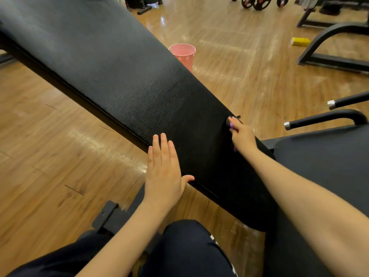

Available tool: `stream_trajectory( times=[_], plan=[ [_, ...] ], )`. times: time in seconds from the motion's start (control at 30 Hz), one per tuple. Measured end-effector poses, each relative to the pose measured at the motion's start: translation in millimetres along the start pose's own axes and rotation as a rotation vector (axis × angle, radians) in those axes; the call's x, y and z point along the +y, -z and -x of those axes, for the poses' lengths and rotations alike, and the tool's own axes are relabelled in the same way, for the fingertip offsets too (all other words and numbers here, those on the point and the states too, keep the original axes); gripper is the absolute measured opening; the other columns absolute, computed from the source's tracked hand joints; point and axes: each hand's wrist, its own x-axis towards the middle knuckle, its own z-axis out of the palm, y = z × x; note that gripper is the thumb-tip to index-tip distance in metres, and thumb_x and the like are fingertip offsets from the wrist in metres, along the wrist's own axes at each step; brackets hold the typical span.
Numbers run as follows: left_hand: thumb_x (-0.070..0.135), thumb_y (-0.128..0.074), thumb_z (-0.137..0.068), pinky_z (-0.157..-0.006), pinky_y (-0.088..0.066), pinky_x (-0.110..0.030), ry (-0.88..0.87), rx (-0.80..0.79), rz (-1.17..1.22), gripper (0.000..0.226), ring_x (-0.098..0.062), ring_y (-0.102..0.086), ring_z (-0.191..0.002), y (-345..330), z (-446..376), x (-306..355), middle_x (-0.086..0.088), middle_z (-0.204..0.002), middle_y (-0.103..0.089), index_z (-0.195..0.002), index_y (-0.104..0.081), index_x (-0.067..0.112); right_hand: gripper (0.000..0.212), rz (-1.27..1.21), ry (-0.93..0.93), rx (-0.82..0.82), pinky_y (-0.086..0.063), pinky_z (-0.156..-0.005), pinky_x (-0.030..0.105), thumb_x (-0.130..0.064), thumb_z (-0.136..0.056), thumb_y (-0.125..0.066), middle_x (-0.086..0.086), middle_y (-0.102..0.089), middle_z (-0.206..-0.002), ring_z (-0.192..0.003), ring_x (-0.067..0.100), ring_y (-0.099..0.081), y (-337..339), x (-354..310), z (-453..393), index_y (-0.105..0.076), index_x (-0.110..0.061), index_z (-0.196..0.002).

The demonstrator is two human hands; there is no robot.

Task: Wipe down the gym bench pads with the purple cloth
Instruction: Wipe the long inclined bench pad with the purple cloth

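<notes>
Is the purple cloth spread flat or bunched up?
Bunched: only slivers of purple cloth show inside the right hand gripping it at the bench pad edge.

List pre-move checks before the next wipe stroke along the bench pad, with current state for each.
1. Purple cloth in right hand: ok, though only slivers show.
2. Cloth against the long pad: cannot tell, the hand hides the contact.
3. Left hand flat on the pad's near edge, bracing: ok.
4. Stroke path up the pad free of objects: ok.
5. Pink bucket on the floor beyond the pad, apart from it: ok.
6. Seat pad wiped: cannot tell.
</notes>
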Motion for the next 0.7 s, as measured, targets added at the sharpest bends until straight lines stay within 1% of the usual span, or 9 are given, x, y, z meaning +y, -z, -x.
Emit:
stream_trajectory(
  times=[0.03, 0.1, 0.2, 0.27, 0.37, 0.5, 0.6, 0.67, 0.7],
  plan=[
    [0.068, -0.065, -0.066, -0.110, -0.014, -0.049, 0.004, 0.003, -0.019, 0.112, -0.045, -0.018, -0.140, -1, -1, 1, -0.031, -0.148, -0.028, -0.140, -0.033, -0.010, 0.044, 0.009, -0.032, -0.012, -0.049, -0.054, 0.018, -0.002, -0.095, -0.041, 0.000, -0.044, -0.141, -0.084, 0.018, -0.060, 2, 0, -10, -0.047, -0.020, -0.135],
    [0.070, -0.059, -0.072, -0.112, -0.006, -0.049, 0.017, 0.017, -0.044, 0.113, -0.044, -0.004, -0.141, -5, -2, 3, -0.031, -0.152, -0.018, -0.143, -0.020, -0.008, 0.041, 0.012, -0.029, -0.006, -0.047, -0.061, 0.023, -0.007, -0.097, -0.042, 0.003, -0.052, -0.130, -0.091, 0.025, -0.062, 1, -8, -24, -0.047, -0.021, -0.135],
    [0.069, -0.066, -0.062, -0.113, -0.012, -0.051, 0.036, 0.002, -0.070, 0.115, -0.046, -0.021, -0.140, -12, -5, 3, -0.033, -0.147, -0.028, -0.139, -0.035, -0.010, 0.043, -0.024, 0.064, -0.021, -0.045, -0.080, 0.022, -0.004, -0.096, -0.042, -0.003, -0.044, -0.140, -0.111, 0.006, -0.050, -8, -11, -31, -0.045, -0.016, -0.137],
    [0.068, -0.069, -0.059, -0.113, -0.013, -0.050, 0.022, 0.026, -0.071, 0.114, -0.046, -0.028, -0.137, -15, -5, 3, -0.034, -0.145, -0.032, -0.136, -0.040, -0.012, 0.046, -0.035, 0.054, -0.019, -0.042, -0.085, 0.013, -0.001, -0.095, -0.041, -0.006, -0.035, -0.147, -0.124, 0.005, -0.042, -11, 1, -26, -0.044, -0.017, -0.138],
    [0.068, -0.065, -0.062, -0.113, -0.010, -0.049, 0.001, 0.077, -0.071, 0.115, -0.046, -0.025, -0.138, -19, -5, 1, -0.034, -0.146, -0.028, -0.138, -0.033, -0.012, 0.047, -0.017, 0.017, 0.005, -0.018, -0.087, -0.009, 0.006, -0.093, -0.039, 0.003, -0.032, -0.149, -0.137, 0.015, -0.029, -4, 20, -20, -0.042, -0.009, -0.138],
    [0.063, -0.064, -0.067, -0.115, -0.003, -0.050, -0.026, 0.109, 0.000, 0.112, -0.045, -0.014, -0.140, -23, -7, -2, -0.033, -0.149, -0.018, -0.142, -0.020, -0.008, 0.049, -0.032, -0.067, -0.022, -0.020, -0.080, -0.012, 0.009, -0.094, -0.035, 0.002, -0.028, -0.150, -0.129, 0.005, -0.029, 1, 27, -19, -0.037, -0.007, -0.140],
    [0.061, -0.070, -0.065, -0.115, 0.000, -0.049, -0.030, 0.121, 0.022, 0.114, -0.045, -0.014, -0.140, -24, -7, -1, -0.030, -0.150, -0.015, -0.142, -0.019, -0.007, 0.047, -0.046, -0.146, 0.049, -0.027, -0.066, -0.012, 0.005, -0.096, -0.035, 0.003, -0.029, -0.150, -0.132, 0.015, -0.036, 1, 34, -13, -0.037, -0.009, -0.141],
    [0.062, -0.071, -0.063, -0.115, 0.000, -0.049, -0.025, 0.123, 0.019, 0.116, -0.044, -0.014, -0.140, -25, -8, 0, -0.029, -0.150, -0.015, -0.142, -0.020, -0.006, 0.045, -0.037, -0.167, 0.059, -0.033, -0.058, -0.008, 0.000, -0.097, -0.037, 0.002, -0.034, -0.149, -0.117, 0.016, -0.053, 1, 38, -14, -0.039, -0.013, -0.141],
    [0.062, -0.071, -0.063, -0.115, 0.000, -0.049, -0.023, 0.124, 0.018, 0.116, -0.044, -0.014, -0.140, -26, -8, 0, -0.028, -0.150, -0.015, -0.142, -0.020, -0.006, 0.044, -0.037, -0.178, 0.058, -0.038, -0.052, -0.001, -0.004, -0.098, -0.038, 0.002, -0.039, -0.146, -0.094, 0.015, -0.064, 2, 38, -18, -0.040, -0.015, -0.140]
  ],
)
